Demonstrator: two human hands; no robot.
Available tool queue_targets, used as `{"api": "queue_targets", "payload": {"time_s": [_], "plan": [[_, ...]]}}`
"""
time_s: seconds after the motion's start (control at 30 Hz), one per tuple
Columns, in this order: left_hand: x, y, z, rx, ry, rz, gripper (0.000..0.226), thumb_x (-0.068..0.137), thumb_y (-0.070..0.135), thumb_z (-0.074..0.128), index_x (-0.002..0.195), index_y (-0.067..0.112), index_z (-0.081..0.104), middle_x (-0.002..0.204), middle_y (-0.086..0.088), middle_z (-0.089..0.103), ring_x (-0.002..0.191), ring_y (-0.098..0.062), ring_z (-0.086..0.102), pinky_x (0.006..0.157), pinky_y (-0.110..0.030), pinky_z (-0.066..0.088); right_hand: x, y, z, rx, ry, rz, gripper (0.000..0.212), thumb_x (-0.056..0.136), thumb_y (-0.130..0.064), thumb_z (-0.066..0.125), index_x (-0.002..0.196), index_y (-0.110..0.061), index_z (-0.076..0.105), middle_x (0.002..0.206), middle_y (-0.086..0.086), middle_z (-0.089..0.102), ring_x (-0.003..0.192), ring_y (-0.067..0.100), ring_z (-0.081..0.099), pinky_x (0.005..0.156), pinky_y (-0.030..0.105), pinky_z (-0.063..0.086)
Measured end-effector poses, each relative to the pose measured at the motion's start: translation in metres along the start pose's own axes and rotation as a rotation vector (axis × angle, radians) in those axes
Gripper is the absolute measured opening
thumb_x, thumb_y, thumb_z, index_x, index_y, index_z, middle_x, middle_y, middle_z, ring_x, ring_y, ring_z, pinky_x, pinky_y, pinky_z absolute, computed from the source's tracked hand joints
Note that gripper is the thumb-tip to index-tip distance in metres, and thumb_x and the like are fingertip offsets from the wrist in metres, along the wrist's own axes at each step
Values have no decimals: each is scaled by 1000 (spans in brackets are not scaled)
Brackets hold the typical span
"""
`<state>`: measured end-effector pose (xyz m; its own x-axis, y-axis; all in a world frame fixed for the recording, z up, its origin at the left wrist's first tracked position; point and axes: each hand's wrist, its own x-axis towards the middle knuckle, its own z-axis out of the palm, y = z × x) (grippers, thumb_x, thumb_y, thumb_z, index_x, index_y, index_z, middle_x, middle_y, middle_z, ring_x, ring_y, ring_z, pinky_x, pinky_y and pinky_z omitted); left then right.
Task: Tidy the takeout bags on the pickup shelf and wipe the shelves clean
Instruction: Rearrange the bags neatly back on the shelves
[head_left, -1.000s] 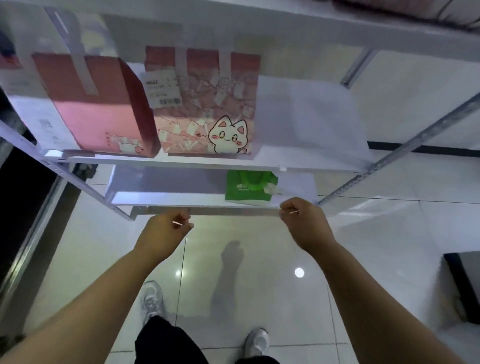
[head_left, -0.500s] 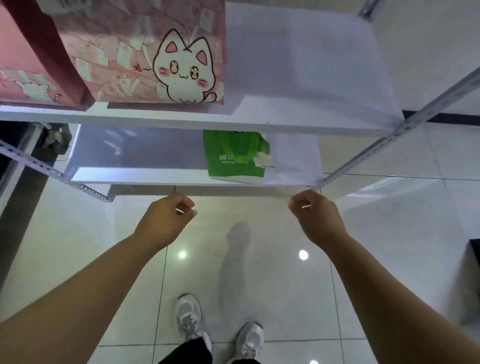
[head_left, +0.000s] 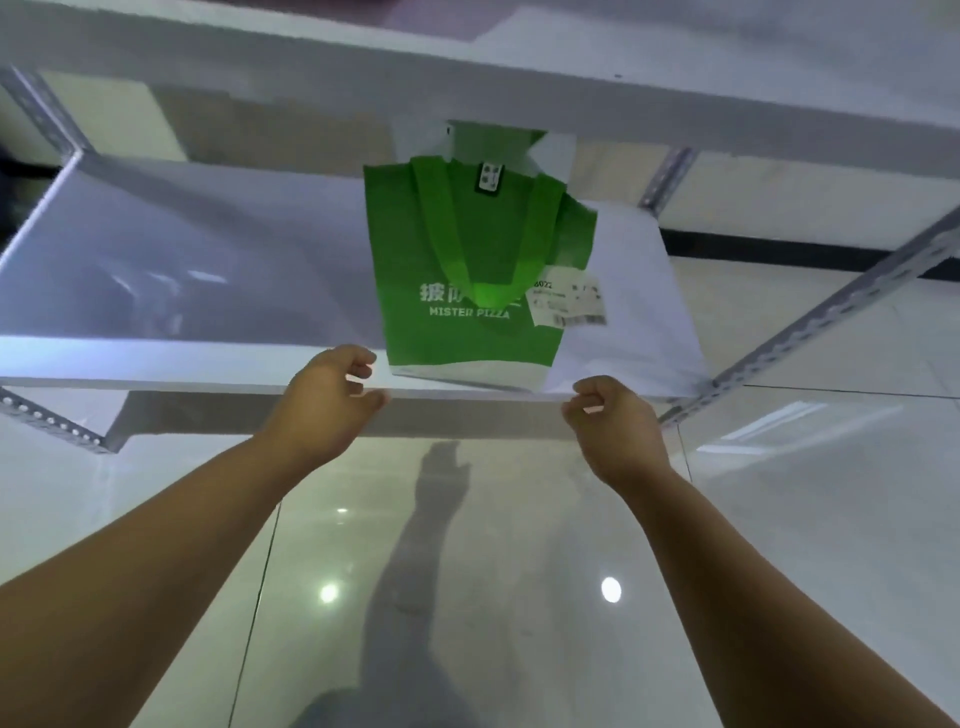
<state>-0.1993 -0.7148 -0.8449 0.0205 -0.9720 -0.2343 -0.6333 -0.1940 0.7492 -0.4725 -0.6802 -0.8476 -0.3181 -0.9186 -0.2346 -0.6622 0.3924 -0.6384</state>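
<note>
A: Green bag (head_left: 447, 343) position?
B: On the lower shelf (head_left: 182, 270); 1 o'clock of left hand (head_left: 327, 400), 11 o'clock of right hand (head_left: 615, 421), near both.
A: Hands?
B: Both loosely curled, empty.

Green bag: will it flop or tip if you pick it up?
Probably floppy: the handles of the green bag droop down its front like soft cloth. It stands upright, so something inside likely props it. Pushed low, it may slide on the smooth shelf; pushed high, it might tip.
</note>
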Motion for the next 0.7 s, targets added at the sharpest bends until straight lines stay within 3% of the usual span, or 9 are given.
{"api": "queue_targets", "payload": {"time_s": [0.13,0.23,0.3,0.47,0.57,0.7], "plan": [[26,-23,25,-1,31,44,60,85,24,67,137,12,38,137,-5,45,110,-19,51,84,-33,45,26,9,24,34,9,-27,49,87,-29,60,133,-21,46,128,-5,57,94,10,52,79,23,39],[43,-32,36,38,31,96,65,87,27,63,142,17,31,146,-3,38,128,-24,43,101,-39,39,38,10,37,44,19,-68,58,89,-27,59,142,-20,34,139,-4,48,115,17,52,97,31,42],[50,-33,42,-4,6,158,60,88,23,63,140,26,34,143,1,42,128,-22,43,97,-34,38,42,9,42,49,23,-110,57,90,-26,58,142,-22,35,139,-4,48,122,20,49,102,38,41],[54,-31,47,-92,44,201,46,88,13,61,130,25,47,121,3,58,113,-17,55,84,-28,41,46,6,49,136,41,-152,39,89,-17,57,125,-33,52,113,-5,64,93,15,61,74,24,44],[46,-29,48,-76,67,199,34,87,10,62,118,23,58,97,9,61,82,-2,61,63,-13,39,42,11,47,112,131,-128,30,88,-14,58,115,-27,60,95,-10,62,71,2,55,57,15,38],[28,-27,51,-74,94,161,26,84,5,63,106,20,67,84,7,63,72,3,58,58,-12,35,29,21,39,14,188,-127,11,88,-14,59,98,-14,65,88,-3,62,77,17,54,59,23,35]]}}
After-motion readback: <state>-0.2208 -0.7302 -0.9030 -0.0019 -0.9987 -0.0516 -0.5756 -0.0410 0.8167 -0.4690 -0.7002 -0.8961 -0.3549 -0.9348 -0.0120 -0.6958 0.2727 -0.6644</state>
